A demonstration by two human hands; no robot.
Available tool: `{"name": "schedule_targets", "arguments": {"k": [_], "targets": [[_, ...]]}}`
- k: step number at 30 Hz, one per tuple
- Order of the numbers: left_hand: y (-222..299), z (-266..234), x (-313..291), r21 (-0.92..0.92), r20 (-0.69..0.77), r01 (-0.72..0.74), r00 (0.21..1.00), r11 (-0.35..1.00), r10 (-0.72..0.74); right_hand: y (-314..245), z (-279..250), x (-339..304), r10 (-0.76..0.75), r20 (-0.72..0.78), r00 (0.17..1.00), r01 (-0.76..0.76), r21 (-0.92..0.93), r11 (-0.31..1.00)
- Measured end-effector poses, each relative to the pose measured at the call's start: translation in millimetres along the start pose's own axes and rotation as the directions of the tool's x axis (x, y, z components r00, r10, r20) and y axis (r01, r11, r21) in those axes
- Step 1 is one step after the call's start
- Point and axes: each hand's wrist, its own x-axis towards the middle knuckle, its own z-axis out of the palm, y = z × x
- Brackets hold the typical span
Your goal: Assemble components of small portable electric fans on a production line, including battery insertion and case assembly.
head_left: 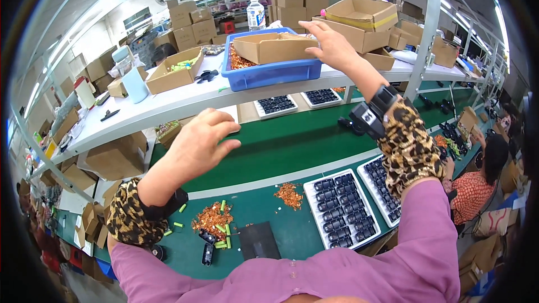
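My right hand (pixel 335 47) is raised at the shelf, fingers stretched and apart, with nothing visible in it. Its fingertips are by the right end of a shallow cardboard box (pixel 269 49); whether they touch it I cannot tell. The box sits tilted in a blue plastic bin (pixel 269 77) that holds small copper-coloured pieces (pixel 240 59). My left hand (pixel 203 139) hangs over the green conveyor belt (pixel 281 134), fingers loosely extended and empty. On the bench below lie a copper-coloured heap (pixel 212 217), green cylindrical cells (pixel 220 229) and black plastic housings (pixel 208 252).
White trays of black parts (pixel 343 207) stand at the bench's right. A black mat (pixel 259 241) lies at the near edge. The white shelf (pixel 168 101) carries a water bottle (pixel 256 14) and open cardboard boxes (pixel 359 14). A metal post (pixel 429 33) rises at right; a co-worker (pixel 483 182) sits beyond.
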Motion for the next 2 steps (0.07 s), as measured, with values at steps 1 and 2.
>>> {"name": "schedule_targets", "arguments": {"k": [1,2], "targets": [[-0.4,-7.5,-1.6,-0.002,0.006,0.029,1.0,1.0,-0.029,-0.3,1.1,6.2,0.023,0.111,0.994,-0.02,-0.024,0.999],[-2.6,-10.2,-0.2,-0.009,0.012,0.054,0.999,0.999,-0.053,1.2,5.5,12.9,0.053,0.221,0.974,-0.041,-0.056,0.998]]}}
